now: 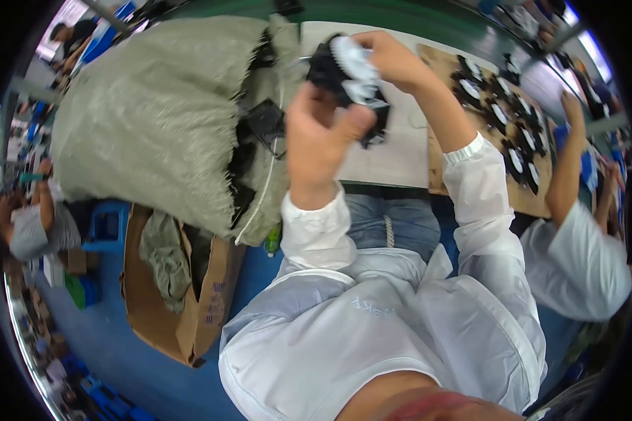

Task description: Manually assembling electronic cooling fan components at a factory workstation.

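Above the far side of the work table [407, 154], I hold up a black plastic assembly [323, 69] with a large white gear [353, 59] on its top. My left hand [317, 137] grips its near side, the thumb lying across the lower part. From the right, my right hand [395, 62] pinches the edge by the white gear; its fingertips are partly hidden behind the part. Both hands are slightly blurred. A smaller white piece [364, 91] sits below the gear on the same assembly.
Left of my hands lies a big woven sack [161, 112] with black parts [265, 121] at its mouth. On the right, a board [439, 172] carries several black and white assemblies [498, 116]. A cardboard box [137, 295] stands on the floor. A co-worker [576, 252] sits close at right.
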A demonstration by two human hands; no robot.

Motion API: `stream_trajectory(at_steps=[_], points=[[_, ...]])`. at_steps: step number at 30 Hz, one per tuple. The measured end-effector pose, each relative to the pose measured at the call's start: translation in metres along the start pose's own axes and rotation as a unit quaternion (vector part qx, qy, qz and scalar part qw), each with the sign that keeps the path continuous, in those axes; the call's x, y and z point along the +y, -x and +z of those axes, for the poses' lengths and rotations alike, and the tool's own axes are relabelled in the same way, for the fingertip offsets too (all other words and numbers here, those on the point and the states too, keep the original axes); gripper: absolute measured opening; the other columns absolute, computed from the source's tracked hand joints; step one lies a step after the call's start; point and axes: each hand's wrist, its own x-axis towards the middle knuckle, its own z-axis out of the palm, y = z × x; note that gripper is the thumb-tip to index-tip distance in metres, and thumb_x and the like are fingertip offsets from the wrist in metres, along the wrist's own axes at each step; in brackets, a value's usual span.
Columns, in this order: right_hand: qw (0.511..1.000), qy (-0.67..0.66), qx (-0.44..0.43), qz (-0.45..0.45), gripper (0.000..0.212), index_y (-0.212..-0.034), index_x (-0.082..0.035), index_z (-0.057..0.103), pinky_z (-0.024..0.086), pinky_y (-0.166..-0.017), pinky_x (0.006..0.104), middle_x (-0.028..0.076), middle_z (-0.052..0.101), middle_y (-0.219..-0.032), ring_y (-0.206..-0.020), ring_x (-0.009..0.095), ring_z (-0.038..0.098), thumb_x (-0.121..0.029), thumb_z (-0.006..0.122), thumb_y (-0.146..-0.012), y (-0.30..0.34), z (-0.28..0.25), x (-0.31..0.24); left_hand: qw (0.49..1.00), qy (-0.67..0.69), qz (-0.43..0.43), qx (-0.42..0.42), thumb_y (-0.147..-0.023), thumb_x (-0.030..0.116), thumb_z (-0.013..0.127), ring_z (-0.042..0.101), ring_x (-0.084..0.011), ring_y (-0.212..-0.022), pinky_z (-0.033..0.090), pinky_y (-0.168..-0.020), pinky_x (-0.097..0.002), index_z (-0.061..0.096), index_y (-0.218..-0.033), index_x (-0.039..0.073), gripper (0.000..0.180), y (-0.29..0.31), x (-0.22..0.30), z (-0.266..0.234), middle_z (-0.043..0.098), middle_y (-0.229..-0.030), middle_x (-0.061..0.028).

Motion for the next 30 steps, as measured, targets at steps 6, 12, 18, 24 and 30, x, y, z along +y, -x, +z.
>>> stream_trajectory(at_steps=[6,12,18,24,30], points=[[0.947,0.212,0.185,0.157,0.028,-0.104,0.001,0.066,0.053,-0.078,0.0325,0.009,0.065,-0.096,-0.082,0.022,0.064,-0.011,0.068,-0.078,0.075,-0.033,-0.015,0.999,0.008,0.027,0.043,-0.085,0.028,0.078,0.062,-0.0169,-0.091,0.047,-0.086,-0.0249,0.058,-0.116,-0.004,0.049,-0.019,-0.023,-0.024,0.067,-0.103,-0.0131],[0.913,0.391,0.078,0.084,0.042,-0.116,-0.002,0.062,0.048,-0.092,0.0353,0.011,0.062,-0.114,-0.099,0.028,0.060,-0.013,0.070,-0.076,0.107,-0.043,0.009,0.999,-0.024,-0.002,0.048,-0.089,0.028,0.074,0.062,-0.0176,-0.095,0.047,-0.089,-0.0258,0.057,-0.117,-0.005,0.046,-0.030,-0.043,-0.018,0.066,-0.107,-0.0144],[0.876,0.465,0.022,0.126,0.050,-0.125,-0.008,0.059,0.047,-0.096,0.0397,0.014,0.060,-0.122,-0.105,0.032,0.059,-0.017,0.071,-0.077,0.081,-0.010,0.011,0.998,-0.037,-0.028,0.038,-0.088,0.025,0.075,0.059,-0.0134,-0.088,0.045,-0.083,-0.0225,0.060,-0.111,-0.003,0.040,-0.032,-0.055,-0.009,0.066,-0.100,-0.0108],[0.755,0.623,0.003,-0.206,0.046,-0.124,-0.005,0.059,0.049,-0.092,0.0421,0.016,0.061,-0.116,-0.102,0.035,0.059,-0.026,0.067,-0.084,0.079,-0.018,0.024,0.998,-0.048,-0.032,0.029,-0.088,0.026,0.075,0.059,-0.0128,-0.087,0.044,-0.082,-0.0215,0.060,-0.111,-0.003,0.040,-0.033,-0.053,-0.009,0.066,-0.099,-0.0106],[0.883,0.449,0.097,0.098,0.043,-0.124,-0.002,0.059,0.050,-0.090,0.0438,0.017,0.063,-0.114,-0.103,0.036,0.060,-0.026,0.062,-0.089,0.064,0.018,-0.004,0.995,-0.087,-0.035,0.039,-0.092,0.029,0.071,0.061,-0.0156,-0.093,0.045,-0.086,-0.0236,0.058,-0.114,-0.004,0.042,-0.032,-0.058,-0.021,0.065,-0.103,-0.0104]])
